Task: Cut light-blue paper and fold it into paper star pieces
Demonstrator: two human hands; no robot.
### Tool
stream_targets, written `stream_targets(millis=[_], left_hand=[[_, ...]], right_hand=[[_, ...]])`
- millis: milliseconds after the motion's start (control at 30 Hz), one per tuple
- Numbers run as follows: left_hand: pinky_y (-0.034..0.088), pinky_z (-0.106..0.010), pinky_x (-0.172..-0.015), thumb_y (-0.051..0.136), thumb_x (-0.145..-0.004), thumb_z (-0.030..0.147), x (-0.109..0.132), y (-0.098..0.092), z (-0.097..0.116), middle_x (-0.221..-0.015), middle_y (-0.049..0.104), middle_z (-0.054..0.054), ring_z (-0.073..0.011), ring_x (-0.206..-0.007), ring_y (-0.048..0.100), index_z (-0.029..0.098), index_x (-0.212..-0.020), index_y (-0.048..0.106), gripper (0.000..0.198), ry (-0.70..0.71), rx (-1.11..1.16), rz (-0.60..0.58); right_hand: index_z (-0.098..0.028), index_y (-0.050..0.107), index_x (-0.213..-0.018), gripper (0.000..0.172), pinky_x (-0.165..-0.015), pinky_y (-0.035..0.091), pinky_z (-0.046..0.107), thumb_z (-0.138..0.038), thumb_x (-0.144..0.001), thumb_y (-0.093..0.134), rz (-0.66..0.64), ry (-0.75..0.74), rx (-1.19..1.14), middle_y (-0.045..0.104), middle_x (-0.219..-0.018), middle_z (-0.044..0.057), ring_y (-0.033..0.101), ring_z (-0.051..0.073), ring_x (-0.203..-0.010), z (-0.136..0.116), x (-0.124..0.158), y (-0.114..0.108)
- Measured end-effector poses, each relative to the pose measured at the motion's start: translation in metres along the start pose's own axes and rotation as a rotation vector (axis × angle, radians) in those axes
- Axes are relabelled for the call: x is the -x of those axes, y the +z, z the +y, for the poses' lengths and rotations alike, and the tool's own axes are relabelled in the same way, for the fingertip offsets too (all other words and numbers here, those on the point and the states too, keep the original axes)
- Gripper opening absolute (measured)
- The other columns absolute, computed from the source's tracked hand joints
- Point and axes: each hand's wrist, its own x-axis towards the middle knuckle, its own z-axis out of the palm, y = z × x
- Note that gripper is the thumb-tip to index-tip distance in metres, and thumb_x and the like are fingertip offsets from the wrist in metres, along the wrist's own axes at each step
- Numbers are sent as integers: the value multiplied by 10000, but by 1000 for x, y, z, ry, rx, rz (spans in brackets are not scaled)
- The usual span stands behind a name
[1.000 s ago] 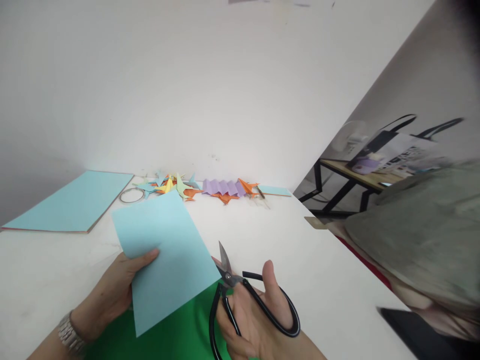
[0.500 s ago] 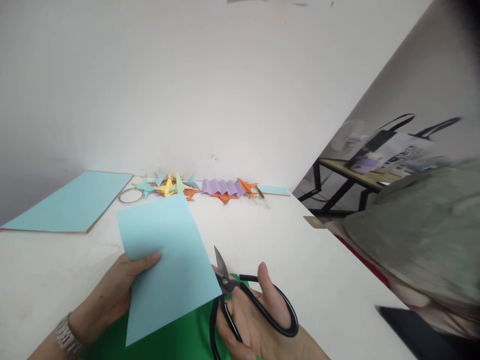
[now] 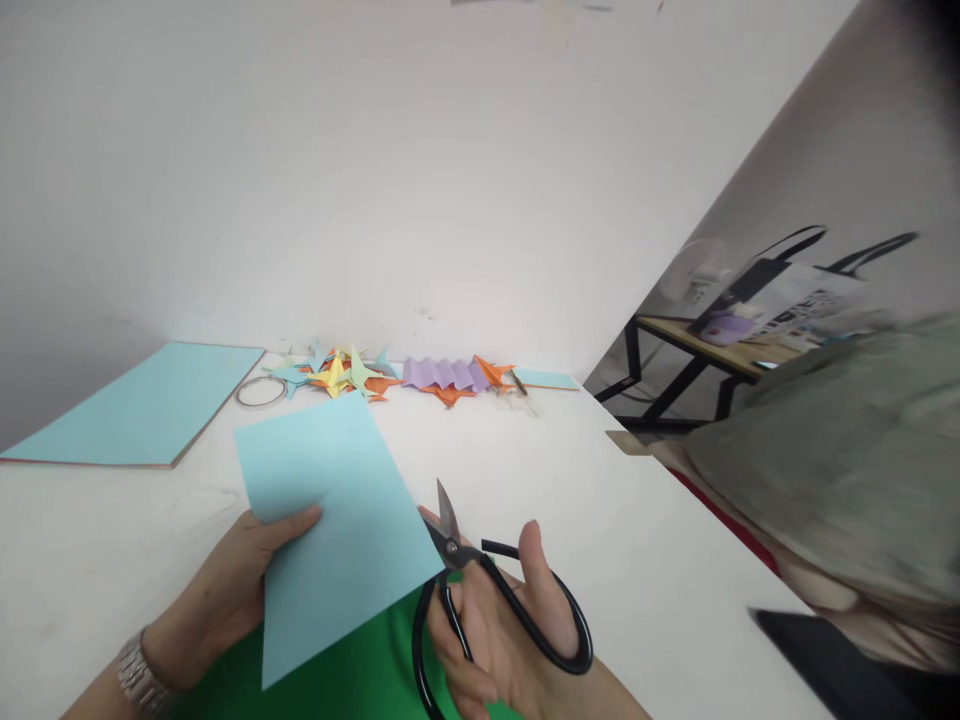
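Note:
My left hand (image 3: 240,565), with a metal-band watch at the wrist, grips a light blue sheet of paper (image 3: 341,540) by its left side, thumb on top. The sheet is held up at a tilt over a green surface (image 3: 360,665). My right hand (image 3: 510,630) is closed around black-handled scissors (image 3: 452,548), thumb through one loop and fingers in the other. The scissor blades are spread apart at the sheet's right edge near its lower right corner. One blade points up beside the edge; the other lies partly behind the paper.
A stack of blue paper (image 3: 142,405) lies at the far left beside a wire ring (image 3: 261,391). Folded paper cranes (image 3: 337,373) and pleated purple paper (image 3: 446,374) line the wall. At right are a person in a grey-green top (image 3: 840,450) and a wooden table (image 3: 712,345).
The scissors have shifted slightly upward and their blades have turned a little along the paper's right edge. The sheet's lower left corner has moved slightly right.

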Motion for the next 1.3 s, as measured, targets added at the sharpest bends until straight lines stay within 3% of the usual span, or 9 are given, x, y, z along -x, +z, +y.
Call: stream_targets(millis=[267, 433, 600, 833, 1033, 1300], left_hand=[[546, -429, -749, 722, -659, 234, -3, -1, 0, -944, 701, -126, -292, -817, 667, 102, -997, 613, 379, 15, -48, 43], [528, -422, -793, 688, -704, 272, -1, 1, 0, -953, 700, -114, -283, -862, 656, 93, -1035, 589, 389, -18, -38, -62], [517, -435, -813, 681, -711, 265, -1, 3, -3, -989, 689, -124, -289, -883, 648, 86, -1067, 573, 412, -38, -35, -79], [523, -419, -805, 683, -705, 273, -3, 0, -6, -998, 686, -129, -292, -890, 645, 89, -1047, 591, 399, -28, -28, -67], [528, -422, -791, 694, -690, 288, -5, -1, -5, -995, 689, -127, -287, -866, 653, 104, -1027, 615, 392, -27, -28, -48], [528, -407, -772, 707, -672, 284, -1, 2, -7, -950, 703, -127, -280, -829, 664, 101, -966, 651, 350, -49, -32, -84]], right_hand=[[-263, 171, -1381, 922, -442, 391, 270, -827, -656, 96, -44, 51, -15, 584, -674, 25, 436, 118, -416, -5, 3, -1], [-206, 278, -1345, 974, -439, 363, 249, -833, -640, 38, -86, 123, 8, 567, -608, 17, 426, 111, -400, -8, 5, -2], [-156, 391, -1267, 994, -434, 347, 239, -826, -644, 4, -98, 142, 11, 548, -562, 13, 416, 108, -392, -7, 4, -3], [-230, 263, -1333, 961, -443, 402, 268, -848, -625, 59, -45, 104, -53, 579, -672, 21, 443, 111, -411, -1, 3, -6], [-218, 166, -1370, 975, -430, 410, 268, -847, -630, 80, -57, 28, -74, 575, -675, 26, 441, 113, -414, 0, 1, -6], [-226, 259, -1326, 963, -438, 393, 270, -860, -616, 111, -47, 129, -71, 582, -676, 14, 450, 113, -420, -4, 4, -7]])
